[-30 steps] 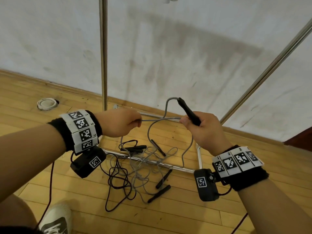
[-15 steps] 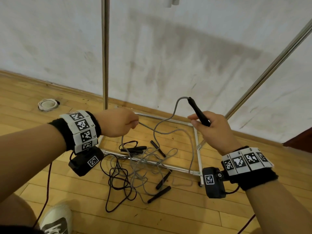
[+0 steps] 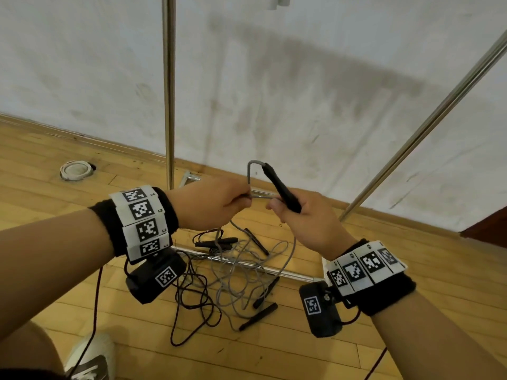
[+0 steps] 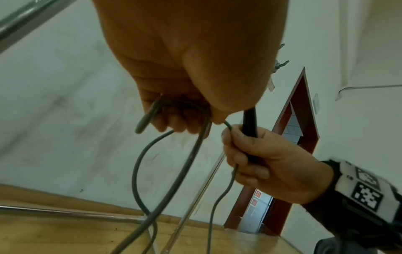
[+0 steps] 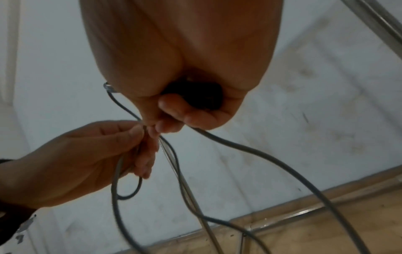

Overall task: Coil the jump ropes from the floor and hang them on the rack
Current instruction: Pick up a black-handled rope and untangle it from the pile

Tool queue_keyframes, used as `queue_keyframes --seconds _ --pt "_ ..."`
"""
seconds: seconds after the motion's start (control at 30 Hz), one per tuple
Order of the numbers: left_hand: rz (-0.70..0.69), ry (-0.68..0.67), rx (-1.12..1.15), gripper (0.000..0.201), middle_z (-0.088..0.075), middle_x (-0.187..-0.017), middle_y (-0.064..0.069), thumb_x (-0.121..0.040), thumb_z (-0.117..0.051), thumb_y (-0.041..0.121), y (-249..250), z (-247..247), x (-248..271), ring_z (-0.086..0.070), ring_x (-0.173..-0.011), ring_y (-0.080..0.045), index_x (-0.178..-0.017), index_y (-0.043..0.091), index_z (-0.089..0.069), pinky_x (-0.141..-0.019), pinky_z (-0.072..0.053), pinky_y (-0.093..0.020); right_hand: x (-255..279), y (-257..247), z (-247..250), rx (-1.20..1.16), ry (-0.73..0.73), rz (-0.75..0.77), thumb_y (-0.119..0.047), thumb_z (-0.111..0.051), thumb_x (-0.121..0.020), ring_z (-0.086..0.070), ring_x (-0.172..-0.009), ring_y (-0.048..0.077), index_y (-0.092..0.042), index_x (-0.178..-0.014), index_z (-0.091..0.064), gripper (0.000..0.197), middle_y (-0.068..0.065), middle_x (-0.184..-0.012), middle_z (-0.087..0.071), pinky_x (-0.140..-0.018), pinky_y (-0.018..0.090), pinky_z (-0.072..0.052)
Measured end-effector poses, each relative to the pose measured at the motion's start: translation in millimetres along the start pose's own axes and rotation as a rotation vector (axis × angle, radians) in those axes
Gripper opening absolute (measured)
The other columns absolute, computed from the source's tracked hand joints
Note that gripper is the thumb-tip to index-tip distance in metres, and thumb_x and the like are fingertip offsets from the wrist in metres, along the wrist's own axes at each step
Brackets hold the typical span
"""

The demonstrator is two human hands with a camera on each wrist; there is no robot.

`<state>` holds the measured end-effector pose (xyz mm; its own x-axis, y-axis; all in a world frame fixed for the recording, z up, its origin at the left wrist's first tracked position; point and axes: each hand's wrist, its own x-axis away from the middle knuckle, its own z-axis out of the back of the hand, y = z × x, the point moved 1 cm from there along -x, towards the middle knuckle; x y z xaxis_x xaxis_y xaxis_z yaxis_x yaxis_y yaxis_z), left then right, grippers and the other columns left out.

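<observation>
Wood floor [image 3: 356,352] below a steel rack [image 3: 168,91]: right hand [image 3: 307,218] grasps the black handle [image 3: 281,189], tip tilted up toward the rack, left hand [image 3: 208,205] just beside it pinching the grey rope [image 3: 250,176], whose slack trails down to the tangle [image 3: 227,278] at the rack's base; no legible writing.

left hand [image 4: 195,68] grips grey rope [image 4: 139,171] loops; right hand [image 4: 272,163] grips black handle [image 4: 250,123]; hands near
</observation>
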<state>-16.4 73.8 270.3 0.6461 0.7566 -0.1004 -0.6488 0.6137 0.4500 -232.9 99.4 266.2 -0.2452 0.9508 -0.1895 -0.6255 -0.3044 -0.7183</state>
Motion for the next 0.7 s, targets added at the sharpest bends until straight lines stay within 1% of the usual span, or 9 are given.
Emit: queue_keyframes --seconds 0.03,0.13,0.2,0.27,0.37,0.47,0.53,0.6,0.7 --pt "0.023 -0.022 0.000 0.021 -0.060 -0.089 0.004 -0.103 -0.040 0.029 -3.2 0.6 0.3 -0.058 -0.081 -0.017 -0.099 0.021 -0.059 -0.078 -0.049 -0.042 -1.3 1.3 4.1 0.011 0.013 0.011 -0.034 -0.061 -0.094 -0.048 -0.052 0.007 -0.026 -0.083 -0.070 0.016 0.000 -0.060 -0.056 -0.052 0.021 -0.037" --pt "0.109 -0.064 0.007 0.019 -0.062 -0.092 0.008 -0.104 -0.039 0.026 -13.6 3.9 0.5 -0.059 -0.083 -0.010 -0.098 0.026 -0.058 -0.081 -0.052 -0.039 -3.2 6.1 13.8 0.009 0.035 0.018 -0.031 -0.061 -0.095 -0.040 -0.046 0.004 -0.017 -0.084 -0.069 0.020 -0.011 -0.053 -0.049 -0.048 0.016 -0.035" --pt "0.140 -0.074 0.010 0.019 -0.062 -0.094 0.012 -0.103 -0.042 0.024 -20.9 6.0 1.0 -0.059 -0.085 -0.005 -0.097 0.028 -0.059 -0.084 -0.052 -0.034 -4.7 11.0 18.5 0.038 0.064 0.006 -0.031 -0.062 -0.094 -0.039 -0.045 0.005 -0.012 -0.083 -0.069 0.023 -0.013 -0.051 -0.047 -0.047 0.015 -0.035" --pt "0.154 -0.089 -0.012 0.016 -0.060 -0.095 0.014 -0.102 -0.047 0.021 -27.7 7.8 2.6 -0.059 -0.089 -0.006 -0.097 0.028 -0.061 -0.086 -0.051 -0.032 -5.3 14.7 22.3 0.053 0.085 -0.002 -0.031 -0.063 -0.093 -0.038 -0.045 0.005 -0.009 -0.082 -0.068 0.025 -0.013 -0.050 -0.045 -0.046 0.016 -0.034" --pt "0.193 -0.166 -0.115 0.014 -0.064 -0.098 0.009 -0.099 -0.052 0.020 -39.5 9.2 7.0 -0.060 -0.091 -0.012 -0.101 0.024 -0.065 -0.083 -0.050 -0.031 -6.3 20.0 30.8 0.018 0.184 -0.033 -0.030 -0.064 -0.092 -0.039 -0.043 0.003 -0.020 -0.080 -0.069 0.017 -0.014 -0.051 -0.049 -0.044 0.017 -0.034" --pt "0.258 -0.266 -0.147 0.019 -0.064 -0.096 0.007 -0.100 -0.048 0.021 -49.8 7.5 13.0 -0.058 -0.083 -0.008 -0.099 0.026 -0.066 -0.068 -0.042 -0.019 -4.9 24.8 46.1 -0.062 0.297 -0.066 -0.036 -0.067 -0.087 -0.043 -0.046 0.005 -0.029 -0.082 -0.071 0.010 -0.013 -0.055 -0.053 -0.046 0.018 -0.037" --pt "0.287 -0.266 -0.104 0.022 -0.064 -0.093 0.007 -0.102 -0.045 0.022 -53.3 8.6 13.1 -0.059 -0.079 -0.004 -0.105 0.026 -0.066 -0.064 -0.039 -0.016 -4.3 27.4 54.6 -0.054 0.307 -0.070 -0.043 -0.065 -0.082 -0.046 -0.049 0.006 -0.032 -0.081 -0.071 0.012 -0.008 -0.057 -0.056 -0.048 0.018 -0.039" --pt "0.302 -0.224 -0.046 0.022 -0.065 -0.086 0.009 -0.103 -0.044 0.021 -53.5 10.0 12.5 -0.062 -0.073 -0.003 -0.110 0.025 -0.064 -0.064 -0.043 -0.018 -3.8 33.0 60.2 -0.027 0.316 -0.099 -0.040 -0.067 -0.084 -0.052 -0.053 0.007 -0.034 -0.081 -0.072 0.008 0.001 -0.064 -0.064 -0.053 0.019 -0.043" --pt "0.305 -0.149 0.017 0.013 -0.069 -0.083 0.008 -0.102 -0.045 0.016 -54.9 9.4 11.7 -0.066 -0.074 -0.002 -0.108 0.020 -0.055 -0.072 -0.053 -0.025 -3.4 39.7 60.2 -0.013 0.292 -0.144 -0.034 -0.069 -0.087 -0.057 -0.060 0.025 -0.029 -0.080 -0.072 0.009 0.015 -0.077 -0.068 -0.063 0.032 -0.047"
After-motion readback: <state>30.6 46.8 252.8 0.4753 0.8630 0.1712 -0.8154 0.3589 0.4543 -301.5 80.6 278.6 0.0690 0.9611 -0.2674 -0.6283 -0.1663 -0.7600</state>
